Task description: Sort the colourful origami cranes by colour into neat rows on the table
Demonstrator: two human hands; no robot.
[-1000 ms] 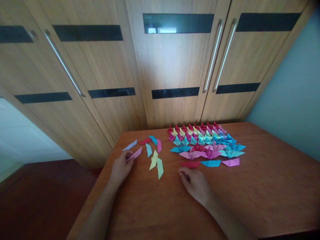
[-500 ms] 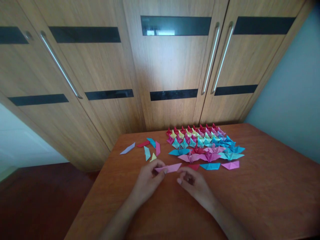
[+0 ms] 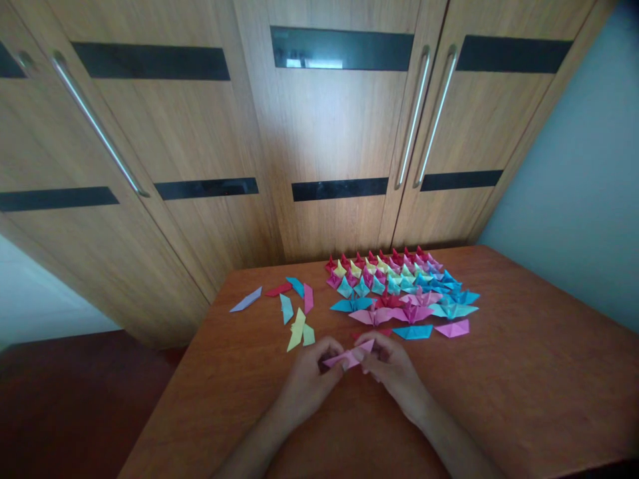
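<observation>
Between my two hands is a pink folded paper piece [image 3: 351,358], slanted and held above the table. My left hand [image 3: 313,372] pinches its left end between thumb and fingers. At the right end, my right hand [image 3: 392,366] grips it the same way. Just beyond my fingers lies a red folded paper [image 3: 372,333], partly hidden by my right hand. A blue folded paper [image 3: 413,332] and a magenta one [image 3: 453,328] continue that row to the right. Behind them stand rows of folded paper cranes [image 3: 409,311] in several colours.
Loose folded strips lie at the left, among them a yellow strip [image 3: 296,330], a pale green one [image 3: 286,309] and a lavender one [image 3: 246,299]. The brown table [image 3: 524,372] meets a wooden wardrobe [image 3: 329,133] at the back. A pale wall [image 3: 574,193] rises on the right.
My right hand has closed on the right end of the pink paper, which it was apart from before. The paper has come nearer to me, and the yellow strip is now uncovered.
</observation>
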